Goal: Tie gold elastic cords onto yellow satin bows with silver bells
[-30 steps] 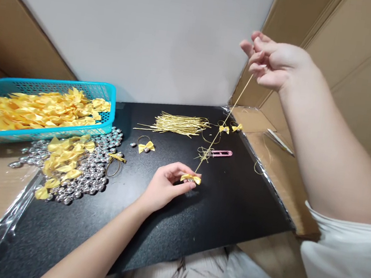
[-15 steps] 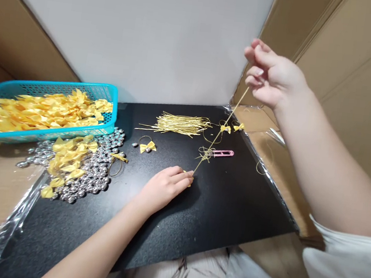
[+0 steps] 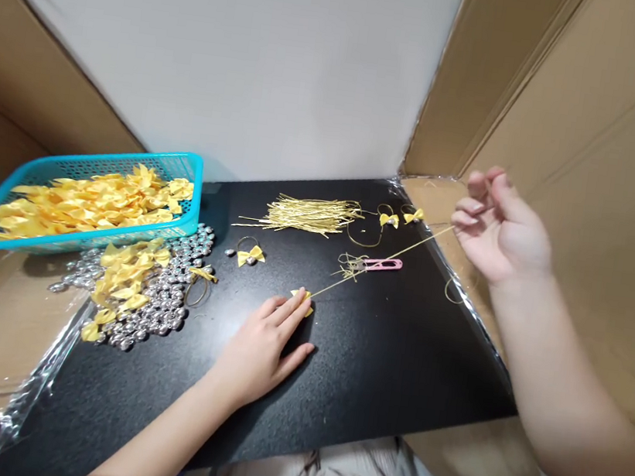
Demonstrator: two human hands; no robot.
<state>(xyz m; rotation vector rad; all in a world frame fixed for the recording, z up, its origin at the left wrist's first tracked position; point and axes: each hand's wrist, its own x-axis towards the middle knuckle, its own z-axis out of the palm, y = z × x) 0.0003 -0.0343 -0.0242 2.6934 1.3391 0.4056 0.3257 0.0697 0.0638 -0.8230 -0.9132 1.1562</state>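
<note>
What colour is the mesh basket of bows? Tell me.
Turquoise blue basket, clearest in the head view.

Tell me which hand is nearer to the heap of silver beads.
Left. The left hand lies flat on the black mat to the right of the silver beads, apart from them; the right hand pinches a gold string over the mat's far right edge.

Yellow bow flat; gold cord taut

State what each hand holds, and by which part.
Right hand pinches the gold cord at its far end; left hand presses down the yellow bow.
</note>
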